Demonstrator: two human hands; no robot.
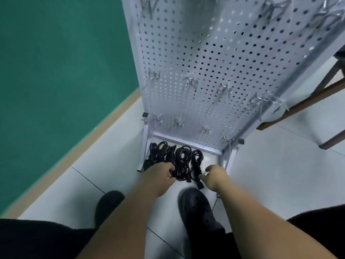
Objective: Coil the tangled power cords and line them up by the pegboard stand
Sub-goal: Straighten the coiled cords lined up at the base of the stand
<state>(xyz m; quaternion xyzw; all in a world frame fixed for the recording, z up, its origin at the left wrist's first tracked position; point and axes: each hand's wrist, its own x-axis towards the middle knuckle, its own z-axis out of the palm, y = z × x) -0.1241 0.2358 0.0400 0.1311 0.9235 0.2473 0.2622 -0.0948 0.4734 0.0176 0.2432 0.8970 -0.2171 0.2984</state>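
Down by the stand [205, 71], cords [183, 161] coiled, side by side on the floor [261, 174], long axes pointing away toward it. Left hand [160, 176] curled round near ends of the middle ones; right hand [214, 175] nearer the rightmost, fingertips at its near end, grip unclear. No readable writing.
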